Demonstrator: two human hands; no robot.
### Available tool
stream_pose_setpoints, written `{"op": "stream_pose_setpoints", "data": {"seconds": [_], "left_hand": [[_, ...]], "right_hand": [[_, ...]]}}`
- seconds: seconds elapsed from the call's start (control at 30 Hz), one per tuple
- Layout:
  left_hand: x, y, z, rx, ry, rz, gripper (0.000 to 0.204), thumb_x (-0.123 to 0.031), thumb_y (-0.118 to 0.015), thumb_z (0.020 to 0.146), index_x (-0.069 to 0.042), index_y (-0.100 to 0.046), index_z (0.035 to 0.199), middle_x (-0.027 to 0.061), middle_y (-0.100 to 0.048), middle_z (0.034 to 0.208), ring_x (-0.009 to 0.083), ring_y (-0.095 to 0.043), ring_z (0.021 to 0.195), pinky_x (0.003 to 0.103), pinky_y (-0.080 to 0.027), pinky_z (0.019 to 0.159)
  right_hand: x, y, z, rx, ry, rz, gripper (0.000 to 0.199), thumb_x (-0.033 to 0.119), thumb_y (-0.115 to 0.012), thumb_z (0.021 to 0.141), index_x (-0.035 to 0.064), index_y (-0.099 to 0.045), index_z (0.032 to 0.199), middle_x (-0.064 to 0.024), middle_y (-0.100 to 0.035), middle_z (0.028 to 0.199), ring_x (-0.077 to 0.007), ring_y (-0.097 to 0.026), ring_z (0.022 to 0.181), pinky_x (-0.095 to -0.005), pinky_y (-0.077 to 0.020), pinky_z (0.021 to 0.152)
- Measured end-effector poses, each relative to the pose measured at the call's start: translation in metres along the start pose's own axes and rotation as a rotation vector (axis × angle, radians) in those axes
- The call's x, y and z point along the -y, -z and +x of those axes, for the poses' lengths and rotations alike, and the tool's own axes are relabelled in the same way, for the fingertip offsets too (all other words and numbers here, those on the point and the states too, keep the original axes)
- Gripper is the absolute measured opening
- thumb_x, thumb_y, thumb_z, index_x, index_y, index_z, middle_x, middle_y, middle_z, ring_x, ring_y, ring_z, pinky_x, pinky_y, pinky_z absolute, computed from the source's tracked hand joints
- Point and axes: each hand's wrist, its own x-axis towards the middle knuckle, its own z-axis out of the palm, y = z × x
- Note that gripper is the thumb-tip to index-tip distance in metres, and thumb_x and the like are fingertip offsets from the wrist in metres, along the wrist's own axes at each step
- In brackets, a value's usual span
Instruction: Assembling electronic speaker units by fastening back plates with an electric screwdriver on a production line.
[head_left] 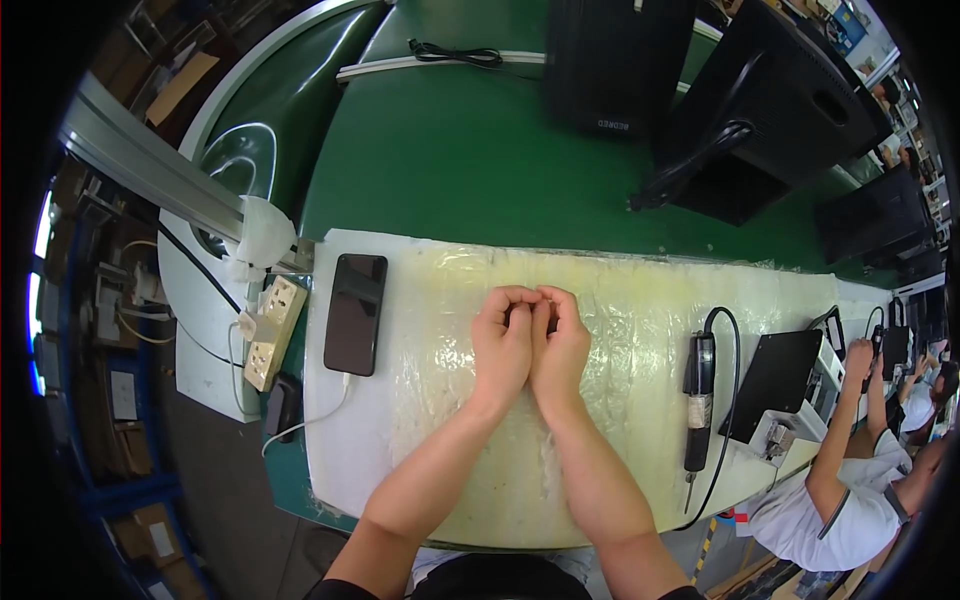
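My left hand point(501, 343) and my right hand point(558, 343) rest side by side on the plastic-covered white work mat point(430, 400). Both have their fingers curled in, with the fingertips meeting at the top. I cannot see anything between the fingers. A black phone point(356, 313) lies face up on the mat to the left of my left hand, with a white cable running from its lower end. An electric screwdriver point(697, 400) lies to the right of my right hand, tip toward me.
A beige power strip point(274, 330) sits at the mat's left edge. Black monitors point(770, 110) stand on the green conveyor belt point(450, 150) beyond the mat. A black tilted panel point(775, 380) sits at the right. Another person's arm point(845, 420) reaches in at far right.
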Motion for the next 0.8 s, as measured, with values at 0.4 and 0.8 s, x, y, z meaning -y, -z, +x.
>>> {"op": "stream_pose_setpoints", "data": {"seconds": [0.4, 0.8], "left_hand": [[0.0035, 0.0015, 0.0000, 0.009, -0.037, 0.040, 0.015, -0.001, -0.044, 0.091, 0.001, -0.059, 0.094, 0.0091, -0.065, 0.086, 0.0131, -0.061, 0.077, 0.026, -0.051, 0.069], [0.0000, 0.0016, -0.0007, 0.013, 0.011, 0.021, 0.015, -0.001, -0.045, 0.091, 0.001, -0.059, 0.095, 0.0099, -0.065, 0.086, 0.0137, -0.061, 0.077, 0.027, -0.050, 0.069]], "right_hand": [[0.0007, -0.0010, -0.0018, 0.013, -0.027, 0.044, 0.012, 0.011, -0.055, 0.095, 0.0054, -0.060, 0.103, -0.0089, -0.065, 0.077, -0.0134, -0.059, 0.066, -0.0274, -0.0460, 0.056], [0.0024, -0.0001, -0.0020, 0.020, -0.031, 0.013, 0.013, 0.013, -0.054, 0.095, 0.0054, -0.060, 0.104, -0.0086, -0.065, 0.079, -0.0137, -0.059, 0.067, -0.0277, -0.0463, 0.058]]}}
